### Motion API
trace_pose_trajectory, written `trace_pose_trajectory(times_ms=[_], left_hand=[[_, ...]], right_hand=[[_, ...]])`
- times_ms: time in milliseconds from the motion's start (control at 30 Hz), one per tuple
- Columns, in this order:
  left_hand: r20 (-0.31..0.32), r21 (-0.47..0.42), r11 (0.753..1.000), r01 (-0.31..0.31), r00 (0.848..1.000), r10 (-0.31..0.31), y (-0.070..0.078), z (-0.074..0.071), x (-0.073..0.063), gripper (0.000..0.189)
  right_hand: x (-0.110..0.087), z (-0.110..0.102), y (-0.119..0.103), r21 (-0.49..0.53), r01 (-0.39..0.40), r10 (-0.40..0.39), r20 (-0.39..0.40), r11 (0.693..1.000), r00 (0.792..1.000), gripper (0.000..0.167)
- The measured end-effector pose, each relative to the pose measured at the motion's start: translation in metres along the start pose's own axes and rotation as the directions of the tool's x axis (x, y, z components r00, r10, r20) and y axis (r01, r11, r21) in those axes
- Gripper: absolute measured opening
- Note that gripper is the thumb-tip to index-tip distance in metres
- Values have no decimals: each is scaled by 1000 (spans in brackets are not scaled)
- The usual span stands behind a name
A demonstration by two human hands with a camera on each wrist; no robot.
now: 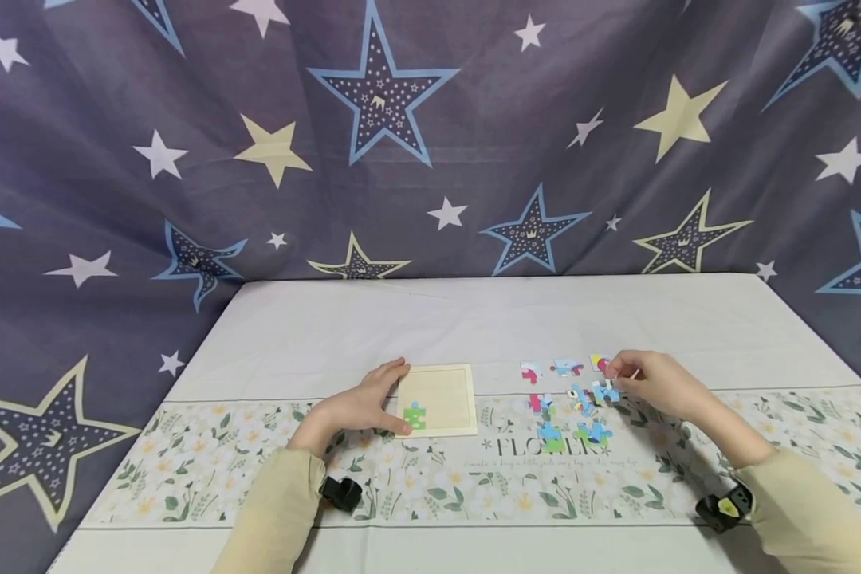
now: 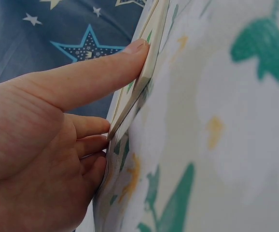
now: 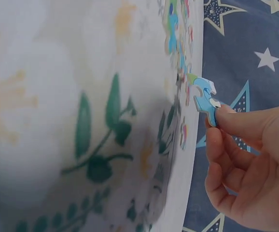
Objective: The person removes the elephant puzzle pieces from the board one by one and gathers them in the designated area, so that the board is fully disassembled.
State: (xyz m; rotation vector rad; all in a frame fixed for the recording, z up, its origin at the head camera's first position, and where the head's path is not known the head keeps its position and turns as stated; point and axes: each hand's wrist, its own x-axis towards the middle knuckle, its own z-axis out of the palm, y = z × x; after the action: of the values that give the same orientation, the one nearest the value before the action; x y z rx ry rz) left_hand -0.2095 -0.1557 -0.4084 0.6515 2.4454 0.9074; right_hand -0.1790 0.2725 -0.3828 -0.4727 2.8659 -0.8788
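A shallow wooden puzzle tray [image 1: 438,399] lies on the tablecloth, with green and blue puzzle pieces [image 1: 414,415] in its lower left corner. My left hand [image 1: 362,405] rests along the tray's left side. In the left wrist view the straight thumb [image 2: 96,75] presses on the tray's rim [image 2: 146,72], while the other fingers touch its side. To the right, my right hand [image 1: 656,383] pinches a blue puzzle piece [image 3: 204,99] with white and yellow-green parts between thumb and index finger. The piece is raised off the cloth; its end is hidden by the fingertips.
Several loose, colourful puzzle pieces lie right of the tray, among them a blue-and-green one [image 1: 550,437], a pink-and-white one [image 1: 531,371] and a yellow one with a red shape [image 1: 597,361]. A flowered band [image 1: 208,470] crosses the white tablecloth. Behind the table hangs a star-patterned curtain [image 1: 416,199].
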Motion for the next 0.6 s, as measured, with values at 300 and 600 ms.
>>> trace_pose_trajectory(times_ms=[300,600], left_hand=[[0,1,1000,1,1000,-1,-1,1,0,99],[-11,10,1000,4,1000,-4,-1,2,1,100]], right_hand=[[-1,0,14,13,-43,43,21,999,999,6],[0,3,22,-18,-38,38,14,999,999,5]])
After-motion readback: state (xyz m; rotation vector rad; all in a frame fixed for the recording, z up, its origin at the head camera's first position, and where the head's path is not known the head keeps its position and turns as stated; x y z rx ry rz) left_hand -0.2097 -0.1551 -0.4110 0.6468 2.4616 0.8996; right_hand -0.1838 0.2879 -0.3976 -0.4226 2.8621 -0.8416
